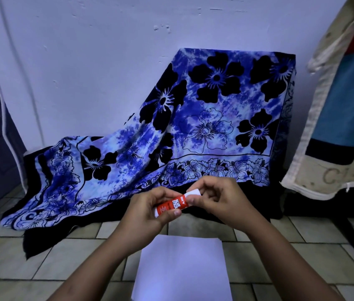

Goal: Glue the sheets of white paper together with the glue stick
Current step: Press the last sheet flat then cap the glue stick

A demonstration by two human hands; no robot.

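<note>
The glue stick (pixel 171 205), in left hand (pixel 150 210) and right hand (pixel 217 198), slants cap-end upper-right.

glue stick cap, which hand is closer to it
Right. The right hand pinches the white cap itself; the left hand grips the red body of the glue stick, further down from the cap.

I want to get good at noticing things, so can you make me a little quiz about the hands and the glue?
1. True or false: the glue stick lies on the white paper.
2. Fill in: the left hand grips the glue stick's ____ body.
3. Which hand pinches the white cap? A) left hand B) right hand C) neither
Key: 1 false, both hands hold it up above the white paper; 2 red; 3 B.
</note>
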